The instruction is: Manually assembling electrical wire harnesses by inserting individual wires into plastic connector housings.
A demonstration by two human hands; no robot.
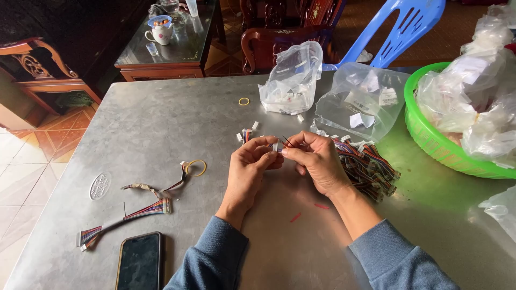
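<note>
The left hand point(248, 164) and the right hand point(316, 160) met above the grey metal tabletop point(161, 113), fingers pinched shut from both sides on a small white plastic connector point(275, 146) — thin red and dark wires point(287, 142) stuck up from it beside the right fingers. Just behind the right hand lay a heap of multicoloured ribbon-wire harnesses point(371, 169), touching the wrist side. Beyond the fingers sat a few loose white connectors point(247, 134), and farther off two clear plastic bags point(293, 80) of parts. Well to the right stood a green plastic basket point(430, 139) stuffed with more bags. Left of the left hand lay a yellow rubber band point(196, 167) by a short wire piece; nearer the sleeves — two finished coloured wire harnesses point(126, 217) and a black phone point(140, 261), face up.
</note>
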